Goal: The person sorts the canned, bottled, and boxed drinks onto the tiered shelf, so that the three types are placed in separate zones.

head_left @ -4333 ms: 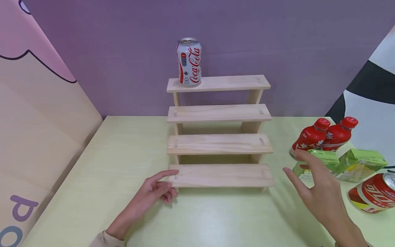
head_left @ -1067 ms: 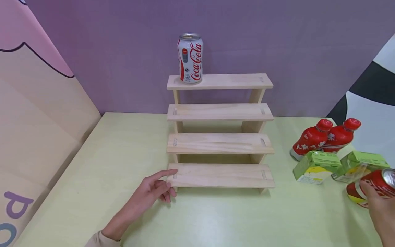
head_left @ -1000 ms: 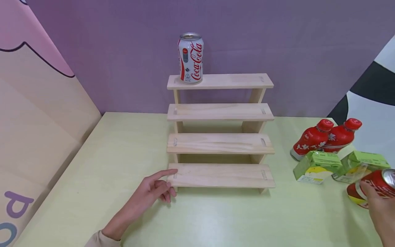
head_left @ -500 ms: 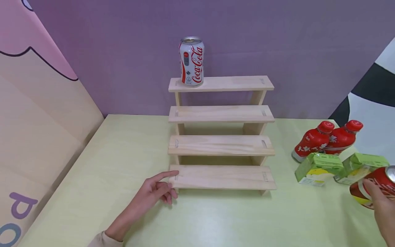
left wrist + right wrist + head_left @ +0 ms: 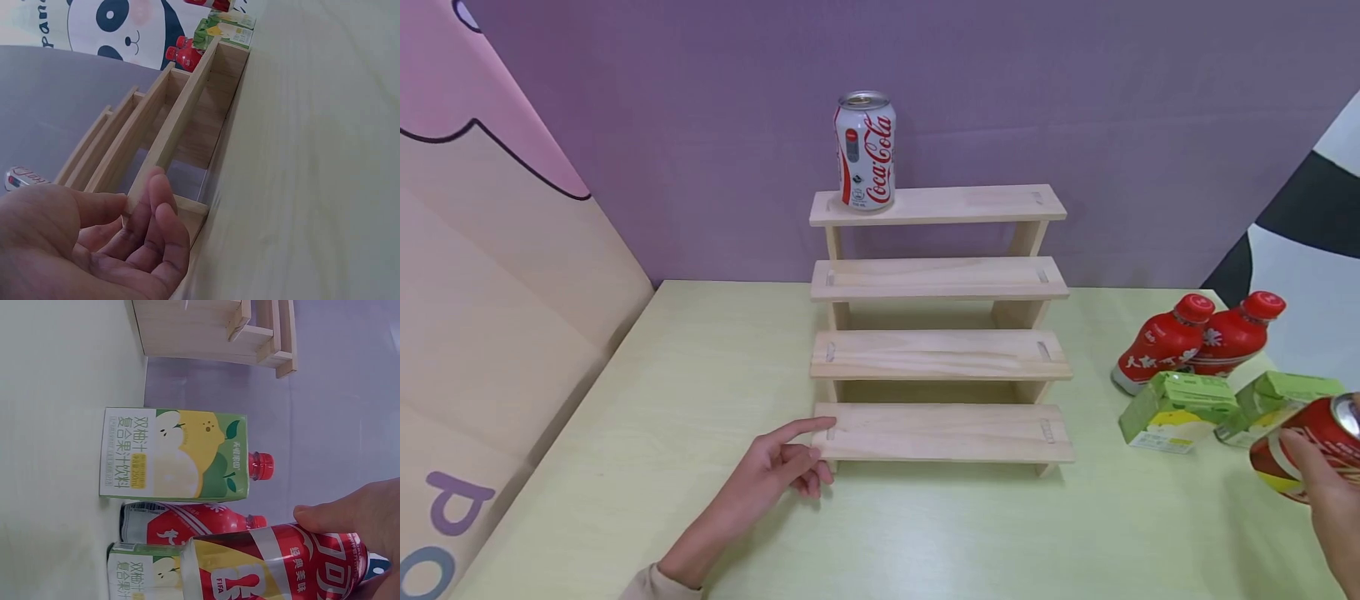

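Observation:
A four-tier wooden display stand (image 5: 940, 433) stands mid-table. My left hand (image 5: 767, 467) pinches the left end of its lowest board, the index finger lying on top; the left wrist view shows the thumb and fingers about that board (image 5: 181, 119). On the top tier, at its left end, a white Coca-Cola can (image 5: 865, 154) stands upright. At the far right my right hand (image 5: 1333, 508) grips a red cola can (image 5: 1324, 429). In the right wrist view the can (image 5: 250, 559) is tilted and its base is off the table.
Two green juice cartons (image 5: 1180, 412) stand right of the stand, just beyond the held can. Behind them are two red bottles (image 5: 1161, 342). A purple backdrop (image 5: 700, 150) rises behind the table (image 5: 700, 350), and a beige printed panel (image 5: 490, 292) borders the left.
My right hand has gone from beside the front juice carton to the red can, taken hold of it and lifted it slightly. The left hand stays on the stand.

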The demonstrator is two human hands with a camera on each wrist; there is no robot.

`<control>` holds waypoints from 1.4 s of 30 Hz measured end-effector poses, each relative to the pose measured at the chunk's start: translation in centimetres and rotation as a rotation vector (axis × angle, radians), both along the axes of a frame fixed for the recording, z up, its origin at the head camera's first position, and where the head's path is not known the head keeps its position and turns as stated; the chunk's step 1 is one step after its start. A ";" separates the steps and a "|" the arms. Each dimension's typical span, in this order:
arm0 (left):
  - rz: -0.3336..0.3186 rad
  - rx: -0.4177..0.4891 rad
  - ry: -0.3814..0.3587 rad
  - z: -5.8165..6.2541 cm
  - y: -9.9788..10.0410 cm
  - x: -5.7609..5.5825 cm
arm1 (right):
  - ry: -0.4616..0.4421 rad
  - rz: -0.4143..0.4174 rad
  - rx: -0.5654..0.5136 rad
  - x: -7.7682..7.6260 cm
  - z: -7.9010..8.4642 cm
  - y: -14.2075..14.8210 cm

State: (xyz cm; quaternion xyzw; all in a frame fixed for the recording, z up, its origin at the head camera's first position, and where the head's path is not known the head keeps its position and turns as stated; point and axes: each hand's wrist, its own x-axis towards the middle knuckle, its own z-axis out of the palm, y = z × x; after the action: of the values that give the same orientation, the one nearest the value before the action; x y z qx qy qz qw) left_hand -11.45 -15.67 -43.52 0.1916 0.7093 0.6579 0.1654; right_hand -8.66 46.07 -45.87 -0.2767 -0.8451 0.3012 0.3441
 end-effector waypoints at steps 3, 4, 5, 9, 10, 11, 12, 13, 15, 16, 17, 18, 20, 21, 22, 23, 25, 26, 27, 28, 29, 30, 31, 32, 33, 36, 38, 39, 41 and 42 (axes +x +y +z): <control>-0.004 0.007 -0.001 0.0 -0.2 0.0 | 0.033 0.010 -0.007 0.8 2.8 -3.3; -0.005 0.007 -0.004 -0.1 -0.2 0.0 | 0.058 0.020 -0.009 1.2 3.9 -4.7; -0.004 0.006 -0.009 -0.1 -0.3 0.0 | 0.071 0.030 -0.017 1.6 5.1 -6.0; -0.004 0.006 -0.019 -0.1 -0.5 0.0 | 0.099 0.047 0.042 2.8 8.5 -10.0; -0.005 0.007 -0.021 0.0 -0.5 -0.1 | 0.091 0.057 0.056 3.1 9.2 -10.7; -0.005 0.008 -0.021 0.0 -0.5 -0.1 | 0.087 0.061 0.079 3.3 9.6 -11.1; -0.007 0.009 -0.020 0.0 -0.6 -0.1 | 0.091 0.063 0.112 3.5 9.9 -11.4; -0.010 0.009 -0.015 0.0 -0.5 -0.1 | 0.090 0.066 0.139 3.6 10.2 -11.6; -0.017 0.010 -0.009 0.0 -0.5 -0.1 | 0.101 0.084 0.157 3.6 10.5 -11.8; -0.019 0.008 -0.007 0.0 -0.4 -0.2 | 0.100 0.092 0.163 3.6 10.7 -11.8; -0.019 0.006 -0.005 0.0 -0.4 -0.2 | 0.101 0.099 0.164 3.6 10.9 -11.9; -0.019 0.005 -0.004 0.0 -0.3 -0.2 | 0.099 0.110 0.168 3.5 11.0 -11.9; -0.018 0.004 -0.005 0.0 -0.2 -0.2 | 0.089 0.129 0.171 3.4 11.5 -12.1; -0.016 0.002 -0.006 0.0 -0.1 -0.2 | 0.083 0.136 0.174 3.4 11.7 -12.3; -0.015 0.001 -0.005 0.0 -0.1 -0.3 | 0.081 0.143 0.179 3.3 11.9 -12.4; -0.015 0.002 -0.005 0.1 -0.1 -0.3 | 0.088 0.152 0.184 3.2 12.1 -12.5; -0.012 -0.001 -0.006 0.1 -0.1 -0.3 | 0.109 0.171 0.203 3.2 12.4 -12.7; -0.011 -0.002 -0.003 0.2 -0.1 -0.2 | 0.129 0.184 0.221 3.1 12.6 -12.8; -0.010 -0.003 -0.003 0.2 -0.1 -0.2 | 0.140 0.193 0.228 3.1 12.7 -12.9; -0.011 -0.003 0.001 0.2 -0.1 -0.2 | 0.152 0.204 0.236 3.0 12.9 -13.0; -0.010 -0.003 0.002 0.2 -0.1 -0.2 | 0.162 0.214 0.244 2.9 13.1 -13.1; -0.010 -0.002 0.004 0.2 -0.1 -0.2 | 0.168 0.224 0.250 2.8 13.3 -13.2; -0.012 0.000 0.007 0.2 -0.1 -0.2 | 0.171 0.235 0.258 2.7 13.5 -13.3; -0.014 0.004 0.009 0.2 0.0 -0.1 | 0.172 0.247 0.268 2.6 13.7 -13.4; -0.015 0.006 0.011 0.2 0.0 -0.1 | 0.172 0.259 0.277 2.4 14.0 -13.6; -0.016 0.014 0.011 0.1 0.0 -0.1 | 0.191 0.309 0.314 1.9 14.8 -14.0; -0.013 0.017 0.009 0.1 0.0 -0.1 | 0.213 0.346 0.335 1.6 15.5 -14.4; -0.012 0.018 0.008 0.1 0.0 -0.1 | 0.224 0.365 0.340 1.4 15.9 -14.6; -0.011 0.022 0.004 0.1 0.0 0.0 | 0.230 0.392 0.347 1.1 16.6 -15.1; -0.009 0.024 0.002 0.1 0.0 0.0 | 0.225 0.405 0.351 0.9 16.9 -15.3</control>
State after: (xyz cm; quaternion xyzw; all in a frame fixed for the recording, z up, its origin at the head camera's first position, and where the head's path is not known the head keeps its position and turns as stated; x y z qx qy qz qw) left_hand -11.48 -15.66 -43.38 0.1974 0.7006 0.6654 0.1656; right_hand -7.74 30.75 -29.01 -0.0034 -0.8788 0.2417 0.4114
